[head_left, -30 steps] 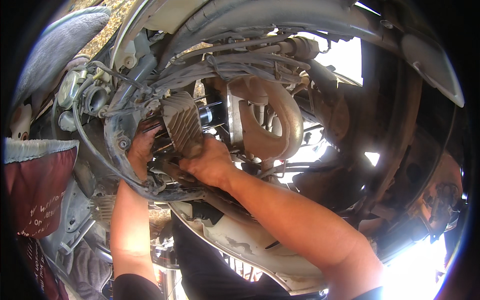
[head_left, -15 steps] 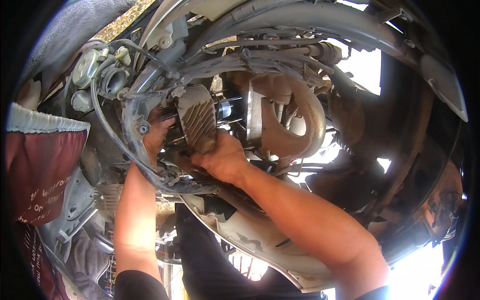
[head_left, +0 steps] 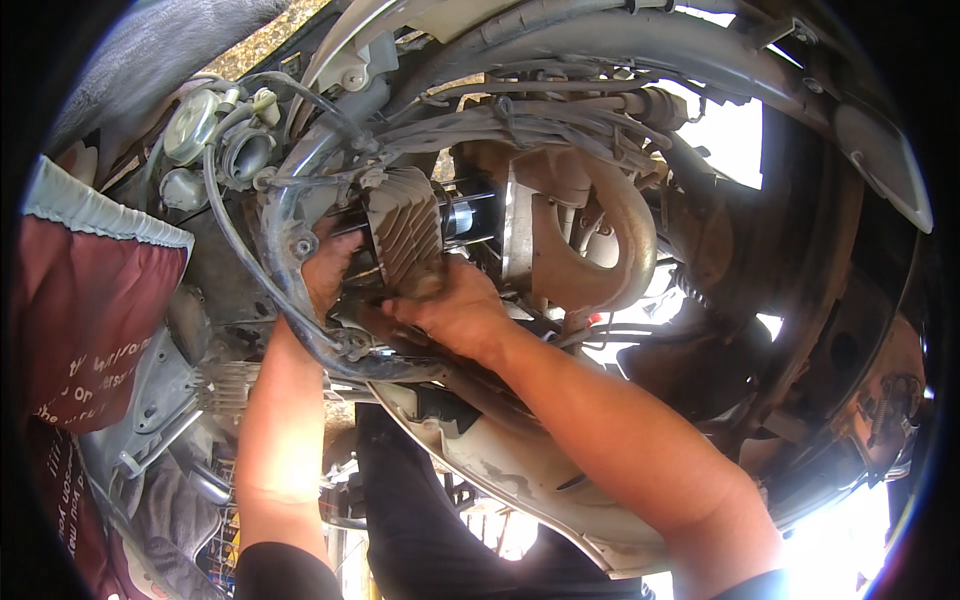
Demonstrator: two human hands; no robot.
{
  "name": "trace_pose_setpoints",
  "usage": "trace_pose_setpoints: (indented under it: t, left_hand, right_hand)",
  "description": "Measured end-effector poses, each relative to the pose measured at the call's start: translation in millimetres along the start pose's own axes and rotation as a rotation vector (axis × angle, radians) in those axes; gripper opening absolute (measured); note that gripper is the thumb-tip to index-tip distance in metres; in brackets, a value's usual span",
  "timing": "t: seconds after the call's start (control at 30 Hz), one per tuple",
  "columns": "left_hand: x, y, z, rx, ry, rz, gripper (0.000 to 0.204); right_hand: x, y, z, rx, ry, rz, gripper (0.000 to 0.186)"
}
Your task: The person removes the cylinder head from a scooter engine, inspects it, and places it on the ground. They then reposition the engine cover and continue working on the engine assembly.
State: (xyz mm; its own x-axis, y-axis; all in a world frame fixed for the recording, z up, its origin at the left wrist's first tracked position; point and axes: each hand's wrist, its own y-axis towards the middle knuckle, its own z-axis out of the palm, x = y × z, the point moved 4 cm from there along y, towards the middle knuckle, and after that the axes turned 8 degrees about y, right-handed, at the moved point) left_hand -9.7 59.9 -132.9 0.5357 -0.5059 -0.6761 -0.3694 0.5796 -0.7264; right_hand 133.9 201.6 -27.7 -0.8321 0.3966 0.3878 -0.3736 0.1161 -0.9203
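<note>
My right hand [head_left: 450, 305] has its fingers wrapped round the lower end of a dusty, finned metal block [head_left: 404, 225], deep inside the vehicle's engine area. To the left of the block, my left hand [head_left: 330, 262] is partly behind a curved frame tube [head_left: 290, 210], fingers curled near dark rods; what they hold is unclear. A short shiny cylinder [head_left: 458, 218] with rods beside it shows just right of the block, next to a large curved dusty housing [head_left: 635, 235].
A carburetor [head_left: 245, 155] with hoses sits upper left. Cable bundles [head_left: 520, 125] cross above the block. A maroon fabric cover [head_left: 90, 310] lines the left edge. A pale body panel [head_left: 500, 490] curves below my arms, and a dark wheel-like mass [head_left: 790, 230] fills the right.
The view has shifted, so the engine parts appear farther right and slightly higher. Both hands remain at the finned block, with little visible movement relative to it.
</note>
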Motion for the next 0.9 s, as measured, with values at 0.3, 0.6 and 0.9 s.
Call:
trace_pose_setpoints:
  t: [0.3,0.6,0.9]
  left_hand:
    - [-4,1,-6,-0.317,-0.02,0.035,0.039]
    - [-9,24,-17,-0.312,-0.185,-0.169,0.044]
    - [34,75,-38,0.087,-0.507,-0.213,0.052]
  right_hand:
    - [15,9,-22,-0.343,-0.074,-0.288,0.062]
    - [4,27,-22,-0.224,0.255,-0.418,0.053]
    - [-16,27,-5,-0.102,0.237,-0.218,0.061]
